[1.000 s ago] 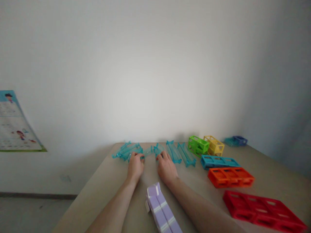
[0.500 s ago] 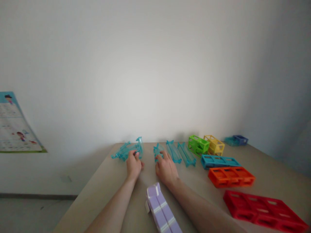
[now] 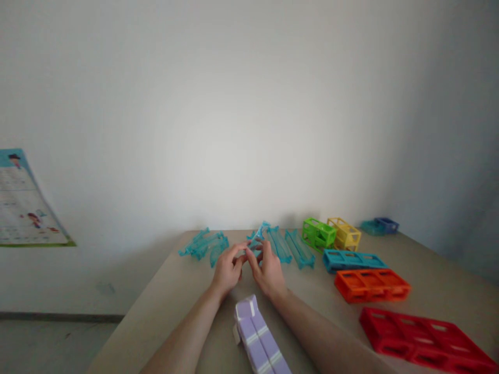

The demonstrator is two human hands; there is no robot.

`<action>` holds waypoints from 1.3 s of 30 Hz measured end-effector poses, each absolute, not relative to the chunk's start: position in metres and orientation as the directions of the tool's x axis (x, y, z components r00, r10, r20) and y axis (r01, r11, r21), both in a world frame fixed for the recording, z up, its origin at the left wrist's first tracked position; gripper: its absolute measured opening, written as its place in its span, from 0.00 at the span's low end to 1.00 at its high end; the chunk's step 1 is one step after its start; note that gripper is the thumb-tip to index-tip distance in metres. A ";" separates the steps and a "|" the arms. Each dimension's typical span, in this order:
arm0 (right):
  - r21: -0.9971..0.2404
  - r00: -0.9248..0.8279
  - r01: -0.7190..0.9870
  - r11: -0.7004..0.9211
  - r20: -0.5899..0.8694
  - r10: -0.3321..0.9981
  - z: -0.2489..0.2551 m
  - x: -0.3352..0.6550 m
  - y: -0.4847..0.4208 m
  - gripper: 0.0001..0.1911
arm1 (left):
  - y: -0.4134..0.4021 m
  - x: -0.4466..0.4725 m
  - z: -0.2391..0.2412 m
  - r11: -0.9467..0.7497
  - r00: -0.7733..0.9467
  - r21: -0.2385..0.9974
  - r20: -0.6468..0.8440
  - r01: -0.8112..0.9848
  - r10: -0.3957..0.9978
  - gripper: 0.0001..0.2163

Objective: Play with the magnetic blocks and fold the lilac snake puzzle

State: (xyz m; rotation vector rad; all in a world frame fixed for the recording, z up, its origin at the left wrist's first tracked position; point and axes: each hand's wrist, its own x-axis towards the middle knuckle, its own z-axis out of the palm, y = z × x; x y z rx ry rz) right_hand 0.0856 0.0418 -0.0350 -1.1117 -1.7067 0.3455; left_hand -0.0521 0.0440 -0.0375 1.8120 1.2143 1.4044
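My left hand [image 3: 229, 267] and my right hand [image 3: 268, 269] meet over the middle of the table, their fingertips close together. Between and beyond the fingers a translucent blue plastic piece [image 3: 260, 231] tilts upward. Both hands are closed on it, though the fingers hide its lower part. To the right of my right hand lie two long translucent blue plastic strips [image 3: 299, 249] with flared ends. Several similar blue pieces [image 3: 202, 244] lie in a loose group left of my left hand. Between my forearms lies a purple block-like item [image 3: 257, 332] with white stripes.
On the right are open-frame plastic pieces: green [image 3: 317, 234], yellow [image 3: 343, 234], blue [image 3: 353, 259], orange [image 3: 372, 284] and red [image 3: 424, 337]. A dark blue basket [image 3: 385, 225] stands at the far right corner. A wall rises behind the table; a poster [image 3: 33, 202] hangs left.
My left hand has moved right, from the left group to my right hand, carrying a blue piece. The right hand's fingers have drawn in toward it.
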 end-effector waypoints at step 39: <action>-0.759 -0.098 0.306 0.574 0.575 0.812 -0.052 0.086 0.051 0.14 | 0.059 -0.079 -0.039 -0.007 -0.305 0.467 0.589 0.884 0.749 0.11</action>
